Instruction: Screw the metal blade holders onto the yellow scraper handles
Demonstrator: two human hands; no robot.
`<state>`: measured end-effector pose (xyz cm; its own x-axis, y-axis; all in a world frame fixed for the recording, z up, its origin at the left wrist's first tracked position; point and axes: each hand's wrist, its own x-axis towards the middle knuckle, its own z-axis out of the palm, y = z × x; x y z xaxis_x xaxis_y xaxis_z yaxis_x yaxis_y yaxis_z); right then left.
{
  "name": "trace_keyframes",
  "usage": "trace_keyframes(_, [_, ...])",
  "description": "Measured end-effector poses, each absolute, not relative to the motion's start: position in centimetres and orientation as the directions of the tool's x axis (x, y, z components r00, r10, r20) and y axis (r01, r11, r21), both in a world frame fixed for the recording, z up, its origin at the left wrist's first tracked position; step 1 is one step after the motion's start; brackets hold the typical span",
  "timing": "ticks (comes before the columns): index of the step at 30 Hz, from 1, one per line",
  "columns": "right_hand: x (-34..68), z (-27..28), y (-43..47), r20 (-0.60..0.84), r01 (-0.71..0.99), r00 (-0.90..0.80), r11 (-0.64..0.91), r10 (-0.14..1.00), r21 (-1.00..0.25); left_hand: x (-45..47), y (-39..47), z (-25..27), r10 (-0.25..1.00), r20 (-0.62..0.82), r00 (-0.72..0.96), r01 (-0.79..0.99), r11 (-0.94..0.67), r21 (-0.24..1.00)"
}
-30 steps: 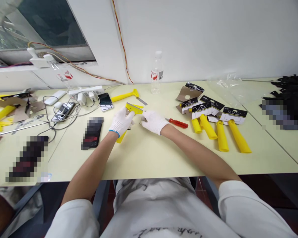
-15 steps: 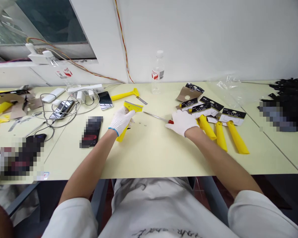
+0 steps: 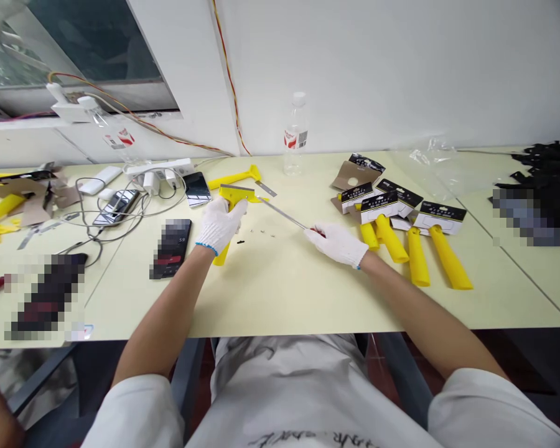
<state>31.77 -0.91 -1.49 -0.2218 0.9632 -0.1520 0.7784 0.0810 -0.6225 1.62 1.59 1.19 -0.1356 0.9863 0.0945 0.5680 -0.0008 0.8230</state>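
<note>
My left hand [image 3: 219,223], in a white knit glove, is closed around a yellow scraper [image 3: 236,195]. The scraper's wide head points away from me, with a metal strip along its far edge, and its handle slants down below the glove. My right hand [image 3: 338,244], gloved too, grips a screwdriver [image 3: 282,213] by its red handle, mostly hidden in the fingers. Its long shaft reaches left, and the tip is at the right end of the scraper head; whether they touch, I cannot tell. Several tiny metal bits [image 3: 262,231] and a small black piece [image 3: 241,242] lie between the hands.
Behind my left hand lie another yellow scraper [image 3: 233,179], a loose blade [image 3: 267,188] and a phone [image 3: 197,189]. Carded yellow scrapers [image 3: 419,258] lie at right, a bottle [image 3: 294,140] stands by the wall, and cables [image 3: 142,205] tangle around a power strip at left.
My left hand has moved a little left with the scraper. My right hand has shifted left and nearer to me, and the screwdriver tip has followed the scraper head leftward.
</note>
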Motion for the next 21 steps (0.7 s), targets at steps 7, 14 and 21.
trace_keyframes(7, [31.13,-2.04,-1.35,-0.099,0.721,-0.34,0.192,0.935,-0.666,1.77,1.61,1.09,0.989,0.104,-0.107,0.576,-0.023,0.817])
trace_keyframes(14, [31.19,-2.46,-1.23,-0.096,0.693,-0.369,0.205,0.925,-0.691,1.56,1.63,1.79,0.989,0.056,-0.134,0.669,0.049,0.742])
trace_keyframes(21, [31.18,-2.19,-1.42,-0.143,0.666,-0.359,0.145,0.922,-0.732,1.08,1.92,0.87,0.992,0.084,-0.095,0.725,0.011,0.689])
